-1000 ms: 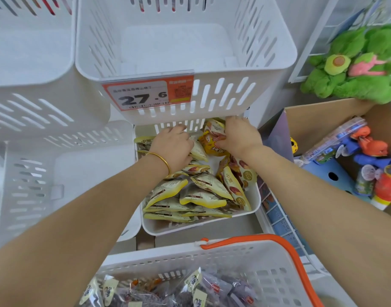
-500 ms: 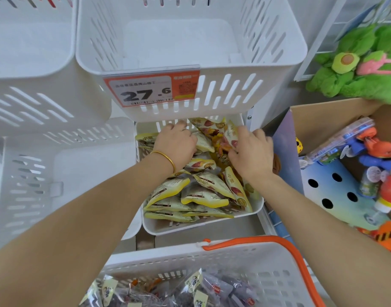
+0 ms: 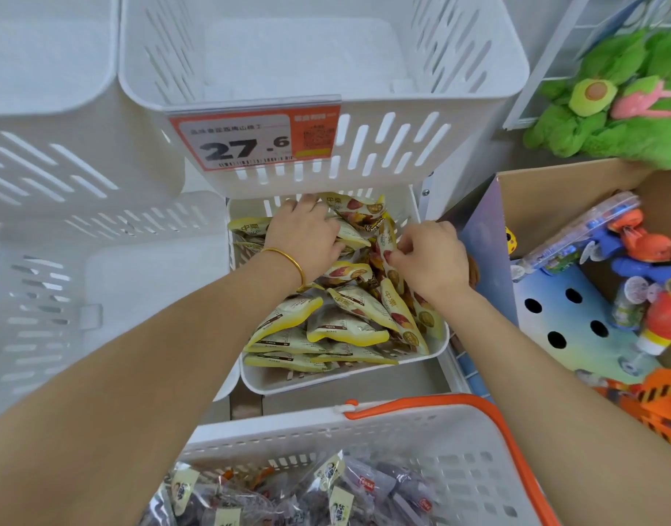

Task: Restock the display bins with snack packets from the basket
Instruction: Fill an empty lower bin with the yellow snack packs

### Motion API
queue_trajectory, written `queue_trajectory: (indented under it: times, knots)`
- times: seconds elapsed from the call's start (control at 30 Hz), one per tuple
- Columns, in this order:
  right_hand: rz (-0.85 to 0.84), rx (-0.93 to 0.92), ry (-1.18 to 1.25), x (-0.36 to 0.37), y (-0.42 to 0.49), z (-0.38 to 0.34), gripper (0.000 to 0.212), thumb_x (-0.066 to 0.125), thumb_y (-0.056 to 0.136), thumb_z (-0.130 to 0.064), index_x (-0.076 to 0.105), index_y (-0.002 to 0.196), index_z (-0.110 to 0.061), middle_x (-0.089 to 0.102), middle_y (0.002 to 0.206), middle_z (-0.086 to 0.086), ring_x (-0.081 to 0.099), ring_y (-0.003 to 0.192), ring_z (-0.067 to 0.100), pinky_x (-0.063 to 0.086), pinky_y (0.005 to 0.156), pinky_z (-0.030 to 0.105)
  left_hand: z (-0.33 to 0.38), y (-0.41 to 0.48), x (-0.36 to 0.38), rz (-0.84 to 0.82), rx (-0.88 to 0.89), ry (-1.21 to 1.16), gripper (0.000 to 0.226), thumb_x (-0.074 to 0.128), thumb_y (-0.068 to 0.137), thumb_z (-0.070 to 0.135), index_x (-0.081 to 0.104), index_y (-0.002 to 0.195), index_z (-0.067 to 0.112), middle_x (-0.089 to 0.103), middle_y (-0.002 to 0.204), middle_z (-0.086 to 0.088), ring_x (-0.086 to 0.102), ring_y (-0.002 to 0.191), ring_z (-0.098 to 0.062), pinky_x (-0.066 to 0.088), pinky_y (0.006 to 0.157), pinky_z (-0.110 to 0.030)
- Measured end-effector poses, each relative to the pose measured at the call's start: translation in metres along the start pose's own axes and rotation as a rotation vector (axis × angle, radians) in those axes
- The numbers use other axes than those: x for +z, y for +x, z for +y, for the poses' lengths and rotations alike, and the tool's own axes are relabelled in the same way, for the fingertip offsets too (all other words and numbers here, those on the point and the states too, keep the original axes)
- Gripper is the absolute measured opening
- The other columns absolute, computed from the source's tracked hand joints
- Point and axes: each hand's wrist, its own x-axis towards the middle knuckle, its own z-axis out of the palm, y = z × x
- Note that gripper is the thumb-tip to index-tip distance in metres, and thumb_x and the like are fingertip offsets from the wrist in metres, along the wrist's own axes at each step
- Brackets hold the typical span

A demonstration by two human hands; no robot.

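Both hands are working in the lower display bin (image 3: 345,378) among the yellow snack packets (image 3: 345,330): my left hand (image 3: 307,237) is resting curled over the rear ones, likely steadying them, grip unclear; the fingers (image 3: 404,245) of my right hand (image 3: 430,261) are pinching one packet's edge. The upper bin (image 3: 383,146) is hiding the back row.

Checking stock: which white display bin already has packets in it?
The low bin beneath the price-tagged bin: it alone is heaped with yellow packets.
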Motion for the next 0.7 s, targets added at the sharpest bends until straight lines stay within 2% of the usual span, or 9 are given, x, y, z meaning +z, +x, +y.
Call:
queue_trajectory:
  times: [0.07,0.17,0.23,0.33,0.43,0.5,0.6,0.7]
  knots:
    - [-0.049,-0.017,-0.082,-0.004,-0.005,-0.003,0.020,0.057,0.084,-0.030,0.065,0.081,-0.012,0.058,0.094,0.006,0.047,0.103,0.027,0.046,0.078,0.041,0.001,-0.001,0.001,0.007,-0.002,-0.006,0.045,0.038,0.094,0.044,0.057,0.124,0.017,0.044,0.136,-0.010,0.029,0.131,-0.030,0.022,0.109,-0.044]
    - [-0.127,-0.039,-0.252,-0.007,-0.008,-0.001,0.034,0.055,0.086,-0.041,0.066,0.100,-0.012,0.055,0.110,0.007,0.044,0.110,0.028,0.041,0.086,0.041,0.004,-0.004,0.000,0.018,-0.006,0.003,0.047,0.038,0.094,0.044,0.053,0.129,0.018,0.040,0.140,-0.011,0.026,0.133,-0.031,0.017,0.112,-0.046]
    - [-0.153,-0.015,-0.187,-0.010,-0.011,0.003,0.036,0.054,0.087,-0.045,0.067,0.097,-0.014,0.053,0.108,0.007,0.046,0.107,0.028,0.042,0.082,0.039,0.005,-0.010,-0.004,0.035,-0.021,-0.023,0.047,0.039,0.094,0.043,0.048,0.133,0.018,0.036,0.144,-0.012,0.025,0.134,-0.031,0.016,0.113,-0.047]
    - [0.008,0.005,0.069,-0.026,-0.029,0.006,0.019,0.057,0.086,-0.028,0.067,0.097,-0.016,0.056,0.107,0.006,0.050,0.104,0.026,0.044,0.079,0.036,0.007,-0.031,-0.014,0.102,-0.026,-0.113,0.043,0.042,0.094,0.037,0.052,0.130,0.016,0.036,0.145,-0.011,0.028,0.133,-0.032,0.018,0.112,-0.047]
    - [0.045,-0.035,0.166,-0.050,-0.063,0.004,0.017,0.054,0.088,-0.013,0.067,0.098,-0.016,0.058,0.101,0.003,0.051,0.095,0.019,0.037,0.074,0.029,0.015,-0.074,-0.032,0.182,-0.031,-0.252,0.037,0.040,0.090,0.032,0.063,0.113,0.012,0.050,0.135,-0.012,0.039,0.127,-0.034,0.034,0.103,-0.050]
    - [-0.052,-0.019,0.275,-0.073,-0.098,0.000,0.015,0.054,0.090,-0.009,0.066,0.098,-0.012,0.058,0.095,0.001,0.049,0.085,0.013,0.030,0.067,0.021,0.025,-0.113,-0.048,0.194,-0.014,-0.354,0.041,0.036,0.088,0.032,0.066,0.106,0.011,0.055,0.129,-0.013,0.045,0.123,-0.035,0.044,0.096,-0.050]
    - [-0.286,0.039,0.361,-0.104,-0.159,-0.006,0.014,0.053,0.094,-0.010,0.065,0.101,-0.008,0.056,0.091,-0.001,0.051,0.085,0.013,0.032,0.067,0.017,0.045,-0.174,-0.064,0.133,0.070,-0.452,0.040,0.037,0.086,0.027,0.065,0.105,0.006,0.056,0.126,-0.017,0.049,0.117,-0.038,0.046,0.093,-0.048]
    - [-0.604,0.006,0.311,-0.120,-0.212,-0.014,0.018,0.052,0.096,-0.014,0.066,0.104,-0.006,0.062,0.094,0.004,0.061,0.089,0.020,0.047,0.072,0.029,0.064,-0.231,-0.068,0.011,0.195,-0.419,0.031,0.046,0.087,0.021,0.064,0.107,0.005,0.054,0.128,-0.018,0.048,0.117,-0.040,0.043,0.098,-0.049]
